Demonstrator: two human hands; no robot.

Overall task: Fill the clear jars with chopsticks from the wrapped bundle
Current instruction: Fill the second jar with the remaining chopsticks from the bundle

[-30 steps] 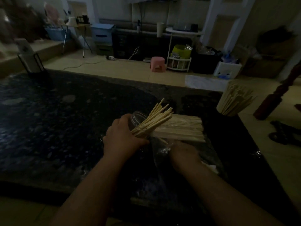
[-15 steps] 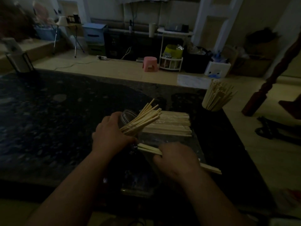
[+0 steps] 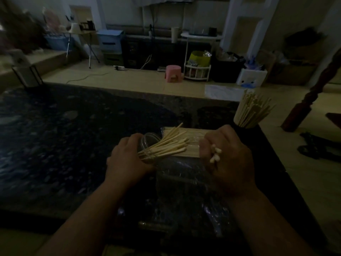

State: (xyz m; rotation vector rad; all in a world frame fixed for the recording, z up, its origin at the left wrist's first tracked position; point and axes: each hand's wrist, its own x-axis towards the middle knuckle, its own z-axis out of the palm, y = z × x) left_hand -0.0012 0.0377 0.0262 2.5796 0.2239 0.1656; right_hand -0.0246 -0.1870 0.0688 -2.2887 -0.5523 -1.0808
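My left hand (image 3: 127, 159) grips a clear jar (image 3: 149, 141), tilted to the right, with several chopsticks (image 3: 169, 145) sticking out of its mouth. Behind it lies the wrapped bundle (image 3: 191, 143) of chopsticks, flat on the dark table, its clear plastic wrap (image 3: 177, 169) spread toward me. My right hand (image 3: 227, 157) is raised over the right end of the bundle and holds a few chopsticks (image 3: 215, 154); their pale ends point at me. A second jar (image 3: 249, 112), packed with chopsticks, stands at the table's far right corner.
The dark speckled table (image 3: 73, 145) stretches to the left. A black wire stand (image 3: 27, 76) sits at its far left edge. Beyond the table are a pink stool (image 3: 172, 73), a white rack (image 3: 197, 71) and a wooden post (image 3: 306, 100) at the right.
My right hand picked up a few chopsticks near the wrap and lifted them up to the right end of the bundle. My left hand still holds the tilted jar.
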